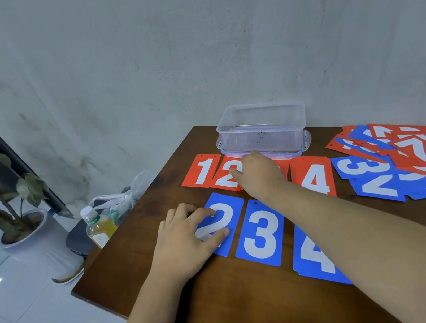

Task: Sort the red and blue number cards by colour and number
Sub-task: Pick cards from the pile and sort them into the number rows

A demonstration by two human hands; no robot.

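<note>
On the brown table (229, 306) two rows of number cards lie side by side. The far row is red: card 1 (202, 172), card 2 (226, 177), a card hidden under my right hand, and card 4 (315, 180). The near row is blue: card 2 (223, 224), card 3 (261, 233), card 4 (314, 255). My left hand (188, 242) rests on the blue 2 with fingers spread flat. My right hand (258, 173) reaches across and presses on the red 2, its fingertips at the card's right edge. A mixed heap of red and blue cards (407, 161) lies at the right.
A clear plastic box (262, 128) stands at the back of the table, just beyond my right hand. Off the table's left edge are a bottle of yellow drink (99, 226), a plastic bag (122, 198) and a potted plant (3, 200) on the tiled floor.
</note>
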